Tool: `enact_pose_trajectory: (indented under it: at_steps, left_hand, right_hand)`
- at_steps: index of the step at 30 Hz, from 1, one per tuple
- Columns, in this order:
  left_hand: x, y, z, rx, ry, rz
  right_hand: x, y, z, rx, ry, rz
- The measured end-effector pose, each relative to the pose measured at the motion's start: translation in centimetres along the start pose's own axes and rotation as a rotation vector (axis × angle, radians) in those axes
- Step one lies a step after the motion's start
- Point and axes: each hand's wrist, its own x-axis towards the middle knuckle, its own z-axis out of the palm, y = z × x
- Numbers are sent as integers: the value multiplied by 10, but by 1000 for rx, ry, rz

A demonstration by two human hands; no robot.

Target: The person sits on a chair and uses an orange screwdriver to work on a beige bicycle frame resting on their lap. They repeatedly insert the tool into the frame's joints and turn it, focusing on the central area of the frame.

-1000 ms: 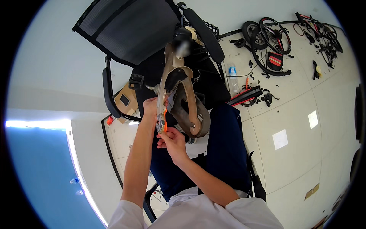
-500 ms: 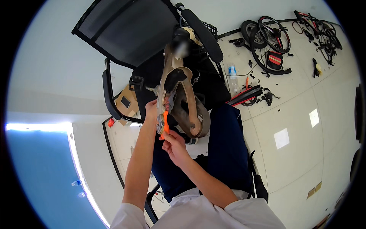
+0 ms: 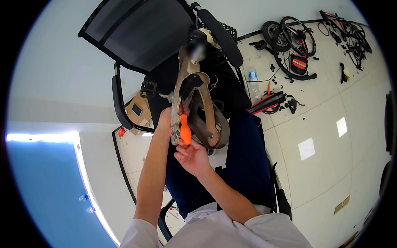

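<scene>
Both hands' fingers closed: right hand (image 3: 192, 157) on orange-handled tool (image 3: 185, 131), left hand (image 3: 166, 124) seemingly gripping tan frame (image 3: 202, 107).

Screwdriver (image 3: 185, 129) tip hidden behind scooter fork (image 3: 188, 89); fork top blurred.

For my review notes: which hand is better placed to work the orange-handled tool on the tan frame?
Probably the right hand: its fingers already touch the orange-handled tool. The left hand is wrapped on the tan frame, apparently steadying it.

orange-handled tool (image 3: 185, 131) | upright, held | against tan wheel fork (image 3: 197, 108)
</scene>
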Motion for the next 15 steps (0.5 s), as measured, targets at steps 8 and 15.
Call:
enact_pose_trajectory:
  at_steps: [8, 15]
  left_hand:
    - [3, -6, -2, 114, 88, 29]
    - [-23, -1, 3, 184, 126, 105]
  right_hand:
    - [0, -5, 15, -363, 278, 32]
    - [7, 9, 18, -707, 482, -180]
